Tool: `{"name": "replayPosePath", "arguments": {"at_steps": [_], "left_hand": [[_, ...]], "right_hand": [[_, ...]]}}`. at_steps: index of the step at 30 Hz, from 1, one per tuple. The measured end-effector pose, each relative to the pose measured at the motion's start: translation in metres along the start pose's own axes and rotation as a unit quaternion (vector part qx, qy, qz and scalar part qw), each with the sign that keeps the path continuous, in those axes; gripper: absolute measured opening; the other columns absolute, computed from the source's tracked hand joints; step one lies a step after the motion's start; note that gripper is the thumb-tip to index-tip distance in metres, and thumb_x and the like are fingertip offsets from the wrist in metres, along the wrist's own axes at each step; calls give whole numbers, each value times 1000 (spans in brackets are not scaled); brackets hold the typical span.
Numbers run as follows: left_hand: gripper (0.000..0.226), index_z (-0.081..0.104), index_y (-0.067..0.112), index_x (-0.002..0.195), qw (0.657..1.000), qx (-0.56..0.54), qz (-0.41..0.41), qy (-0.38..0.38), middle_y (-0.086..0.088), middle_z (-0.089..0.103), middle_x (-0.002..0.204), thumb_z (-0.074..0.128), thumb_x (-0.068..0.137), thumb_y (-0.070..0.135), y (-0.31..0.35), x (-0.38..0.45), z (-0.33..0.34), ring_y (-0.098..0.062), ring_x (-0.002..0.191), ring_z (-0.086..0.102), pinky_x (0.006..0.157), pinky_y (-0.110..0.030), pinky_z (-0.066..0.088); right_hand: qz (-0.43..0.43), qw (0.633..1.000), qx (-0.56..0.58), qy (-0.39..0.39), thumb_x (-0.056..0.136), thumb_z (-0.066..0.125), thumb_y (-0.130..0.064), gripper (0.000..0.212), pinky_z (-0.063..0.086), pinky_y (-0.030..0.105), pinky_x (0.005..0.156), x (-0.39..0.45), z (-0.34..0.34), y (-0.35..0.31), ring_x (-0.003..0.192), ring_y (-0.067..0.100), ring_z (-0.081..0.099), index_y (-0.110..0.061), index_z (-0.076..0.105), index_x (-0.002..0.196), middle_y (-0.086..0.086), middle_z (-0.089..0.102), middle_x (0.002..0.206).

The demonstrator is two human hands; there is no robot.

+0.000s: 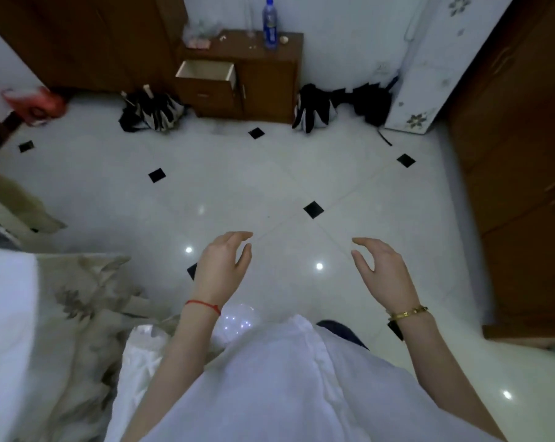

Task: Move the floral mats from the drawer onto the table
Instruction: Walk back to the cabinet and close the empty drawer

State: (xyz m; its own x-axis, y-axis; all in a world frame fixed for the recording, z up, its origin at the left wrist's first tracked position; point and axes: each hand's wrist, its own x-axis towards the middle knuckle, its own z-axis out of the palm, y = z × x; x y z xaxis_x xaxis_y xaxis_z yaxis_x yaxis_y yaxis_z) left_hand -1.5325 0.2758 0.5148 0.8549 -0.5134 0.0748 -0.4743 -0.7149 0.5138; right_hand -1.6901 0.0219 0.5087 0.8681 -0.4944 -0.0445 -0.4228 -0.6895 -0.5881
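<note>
Both the left hand [225, 263] and right hand [381, 269] are seen released, grasping nothing. At twelve o'clock, the drawer [206, 71] is pulled out; no floral mats are visible, so progress cannot be judged.

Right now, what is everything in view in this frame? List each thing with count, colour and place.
Small wooden cabinet: one, brown, far wall.
Open drawer: one, pale inside, cabinet's left side; no mats visible.
Plastic water bottle: one, blue label, on the cabinet top.
Folded umbrellas: at least two, black and white, on the floor either side of the cabinet.
Tiled floor: white with black diamonds.
Patterned bedding: beige, lower left.
Red thread bracelet: one, left wrist.
Gold bracelet: one, right wrist.
Left hand: open, empty.
Right hand: open, empty.
</note>
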Motion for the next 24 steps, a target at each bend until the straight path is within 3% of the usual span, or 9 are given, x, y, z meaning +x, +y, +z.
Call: {"name": "replayPosePath", "arguments": {"at_steps": [13, 24], "left_hand": [[25, 66, 14, 117, 999, -2, -48, -18, -2, 69, 113, 56, 95, 19, -29, 283, 28, -21, 103, 65, 88, -28, 48], [25, 66, 17, 118, 988, -20, -147, 43, 1, 68, 117, 55, 95, 18, -66, 531, 5, -17, 106, 63, 87, -18, 40]], "right_hand": [[-23, 999, -6, -34, 96, 53, -24, 32, 36, 20, 96, 323, 4, 2, 115, 19, 56, -11, 59, 125, 4, 62, 123], [-105, 992, -33, -69, 96, 54, -23, 30, 37, 21, 94, 629, 7, -58, 113, 19, 57, -12, 60, 123, 4, 64, 120]]}}
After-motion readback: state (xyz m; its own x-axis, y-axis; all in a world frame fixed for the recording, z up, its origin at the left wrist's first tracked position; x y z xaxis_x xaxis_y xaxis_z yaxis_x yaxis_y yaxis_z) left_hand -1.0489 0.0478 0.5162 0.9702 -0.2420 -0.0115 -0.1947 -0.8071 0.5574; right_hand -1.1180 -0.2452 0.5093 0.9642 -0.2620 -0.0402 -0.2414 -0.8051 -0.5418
